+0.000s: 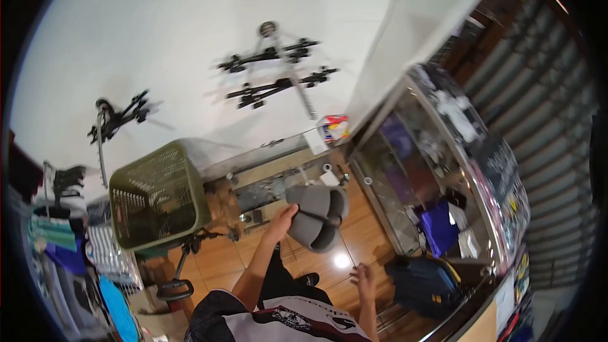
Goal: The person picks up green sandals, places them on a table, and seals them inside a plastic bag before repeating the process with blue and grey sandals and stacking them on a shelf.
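Grey slippers in the left hand, centre of the frame
Green basket at left, right hand apart at lower right

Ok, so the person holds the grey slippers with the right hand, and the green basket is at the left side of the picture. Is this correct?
Not quite. The head view shows the grey slippers in the left hand, not the right; the green basket is indeed at the left side.
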`<action>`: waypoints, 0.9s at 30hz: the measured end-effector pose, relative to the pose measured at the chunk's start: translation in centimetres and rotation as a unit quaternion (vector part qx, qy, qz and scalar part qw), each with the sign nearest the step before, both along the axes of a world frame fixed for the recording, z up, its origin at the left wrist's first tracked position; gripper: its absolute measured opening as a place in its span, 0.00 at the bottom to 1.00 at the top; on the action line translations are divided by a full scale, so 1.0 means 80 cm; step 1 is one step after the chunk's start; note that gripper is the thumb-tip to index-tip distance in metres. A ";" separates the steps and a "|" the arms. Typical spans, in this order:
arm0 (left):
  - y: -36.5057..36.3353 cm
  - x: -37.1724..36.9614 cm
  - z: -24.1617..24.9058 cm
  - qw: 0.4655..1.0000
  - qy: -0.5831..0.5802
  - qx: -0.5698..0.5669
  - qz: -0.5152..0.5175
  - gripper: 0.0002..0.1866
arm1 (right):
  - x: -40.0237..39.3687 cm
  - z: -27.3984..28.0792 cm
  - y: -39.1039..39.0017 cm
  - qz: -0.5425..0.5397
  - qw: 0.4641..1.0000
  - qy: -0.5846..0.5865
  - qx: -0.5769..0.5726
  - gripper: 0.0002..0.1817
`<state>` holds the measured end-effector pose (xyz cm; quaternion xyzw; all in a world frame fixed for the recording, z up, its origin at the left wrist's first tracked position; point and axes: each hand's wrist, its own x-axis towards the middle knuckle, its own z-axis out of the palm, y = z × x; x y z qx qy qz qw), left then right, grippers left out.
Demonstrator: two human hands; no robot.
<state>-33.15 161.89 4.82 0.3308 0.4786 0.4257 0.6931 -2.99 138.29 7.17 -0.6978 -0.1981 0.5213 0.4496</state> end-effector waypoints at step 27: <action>-0.380 0.726 0.242 0.626 -0.015 0.341 -0.701 0.18 | 0.253 0.263 -0.321 -0.615 0.683 -0.390 0.051 0.43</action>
